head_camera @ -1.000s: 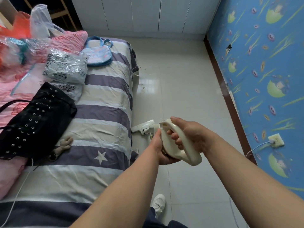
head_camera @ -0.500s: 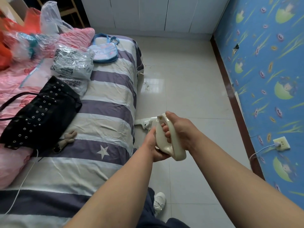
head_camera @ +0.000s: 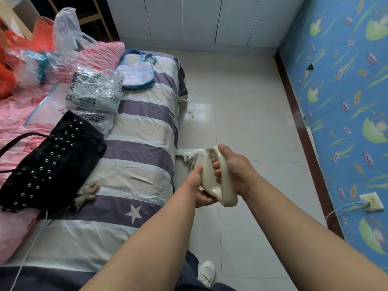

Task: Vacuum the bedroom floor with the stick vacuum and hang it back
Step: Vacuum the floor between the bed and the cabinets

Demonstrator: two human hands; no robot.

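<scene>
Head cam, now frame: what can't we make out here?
1. Stick vacuum tube and floor head: head view, hidden behind its handle, the right hand and the left hand. Only a white part shows beside the bed.
2. Specks on the floor: head view, too small to identify.
3. Cable from the wall socket: far end hidden behind the right forearm.
4. Hanging spot for the vacuum: outside the frame.

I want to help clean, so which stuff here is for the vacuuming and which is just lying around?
For the job: stick vacuum, gripped by right hand and left hand; tiled floor; dirt specks.
Just lying about: black studded bag, blue tote bag, plastic-wrapped packet, small plush toy.
</scene>
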